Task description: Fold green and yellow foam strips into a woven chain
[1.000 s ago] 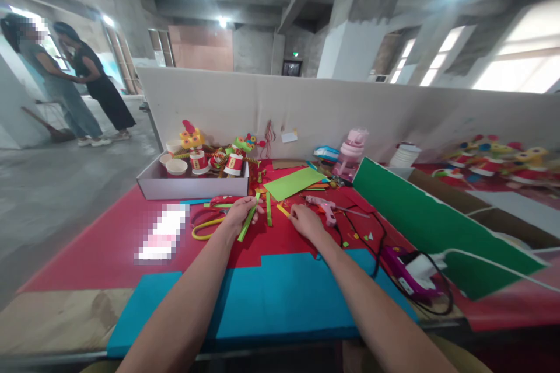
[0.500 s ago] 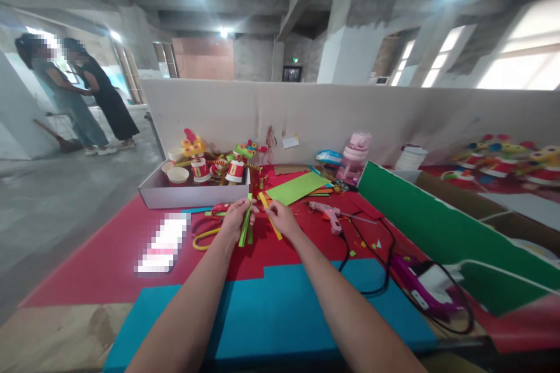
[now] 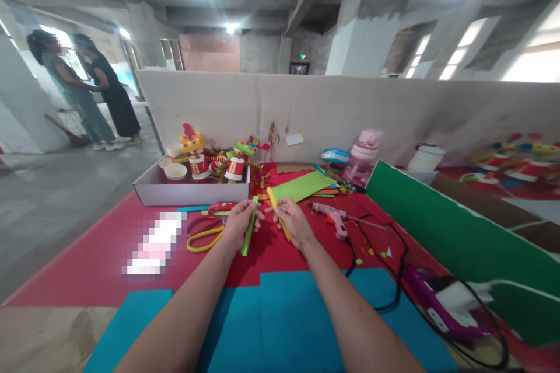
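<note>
Green paper strips [image 3: 249, 234], held near their top, hang slanting from my left hand [image 3: 238, 222], whose fingers are closed on them. My right hand [image 3: 294, 222] pinches a yellow paper strip [image 3: 284, 227] that leans in front of its fingers. The two hands are a short gap apart over the red table cover [image 3: 245, 265]. Left of my left hand lie scissors with yellow handles [image 3: 205, 240]. Just beyond my right hand is a light green paper sheet [image 3: 304, 185]. A pink glue gun [image 3: 335, 215] rests to the right.
A white box [image 3: 192, 193] with paper-cup figures [image 3: 236, 166] stands at the back left. Blue sheets [image 3: 301, 314] cover the near edge. At right are a green panel [image 3: 437, 239], a purple power strip [image 3: 441, 309] and black cord [image 3: 400, 279]. Two people stand far left.
The green strips in my left hand now look narrower, more edge-on. My right hand has turned and its fingers wrap further round the yellow strip. The view has shifted slightly.
</note>
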